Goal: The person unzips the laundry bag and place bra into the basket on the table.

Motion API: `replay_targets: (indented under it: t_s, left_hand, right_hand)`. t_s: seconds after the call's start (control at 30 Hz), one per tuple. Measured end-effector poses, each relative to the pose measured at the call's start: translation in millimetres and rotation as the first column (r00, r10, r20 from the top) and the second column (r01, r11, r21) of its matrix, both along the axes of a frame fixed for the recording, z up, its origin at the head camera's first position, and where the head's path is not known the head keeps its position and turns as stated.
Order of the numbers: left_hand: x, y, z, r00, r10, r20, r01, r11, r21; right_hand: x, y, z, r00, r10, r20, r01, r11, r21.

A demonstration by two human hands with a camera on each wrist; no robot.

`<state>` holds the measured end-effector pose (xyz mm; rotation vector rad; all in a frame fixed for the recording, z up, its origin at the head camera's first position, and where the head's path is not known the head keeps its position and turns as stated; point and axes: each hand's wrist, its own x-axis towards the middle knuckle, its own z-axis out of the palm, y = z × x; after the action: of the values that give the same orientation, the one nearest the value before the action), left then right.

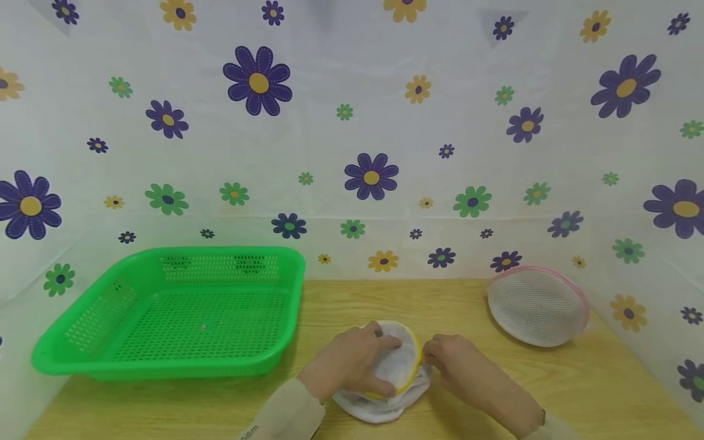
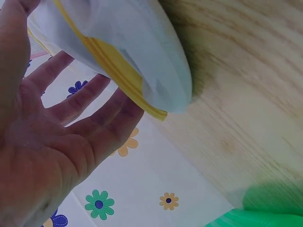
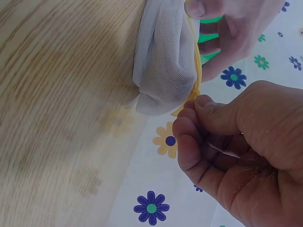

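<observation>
A white mesh laundry bag (image 1: 400,365) with a yellow zipper (image 2: 113,68) rests partly on the wooden table, low in the middle of the head view. My left hand (image 1: 352,360) grips the bag from the left, thumb on the near side and fingers around the zippered edge. From the right, my right hand (image 1: 462,370) pinches the yellow end of the zipper between thumb and index finger. The mesh (image 3: 168,71) hangs in loose folds beside that pinch in the right wrist view. Whether a zipper pull lies under the fingertips is hidden.
To the left stands a large green plastic basket (image 1: 283,360) with perforated walls. A second white mesh bag with pink trim (image 1: 539,308) lies at the back right. Behind the wooden table (image 1: 462,299) hangs a white flowered sheet (image 1: 308,140).
</observation>
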<state>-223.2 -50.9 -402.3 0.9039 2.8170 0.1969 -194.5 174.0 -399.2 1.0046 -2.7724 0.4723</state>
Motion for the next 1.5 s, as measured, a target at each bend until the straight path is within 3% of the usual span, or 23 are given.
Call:
replay_targets:
  t_s: [0.3, 0.6, 1.0, 1.4, 1.5]
  left_hand:
    - [-0.4, -0.8, -0.9, 0.998, -0.014, -0.055, 0.014, 1.000, -0.009]
    - [0.1, -0.8, 1.0, 1.000, -0.002, -0.024, 0.002, 1.000, -0.008]
    - [0.0, -1.2, -0.8, 0.999, -0.014, -0.032, 0.013, 1.000, -0.011]
    - [0.3, -0.1, -2.3, 1.000, 0.003, -0.025, -0.002, 1.000, 0.006]
    - [1.4, 1.4, -4.5, 0.999, 0.018, -0.048, -0.017, 1.000, 0.021]
  right_hand:
    - [0.8, 0, -0.4, 0.999, 0.004, -0.032, -0.005, 1.000, -0.016]
    - [5.3, -2, -1.1, 1.000, 0.009, 0.009, -0.009, 1.000, -0.003]
    - [8.8, -3, -2.5, 0.999, 0.000, 0.034, 0.000, 1.000, -0.008]
    - [11.0, -3, -2.2, 1.000, -0.001, -0.008, 0.000, 0.999, -0.035]
    - [9.7, -3, -1.8, 0.999, -0.024, 0.041, 0.027, 0.998, -0.064]
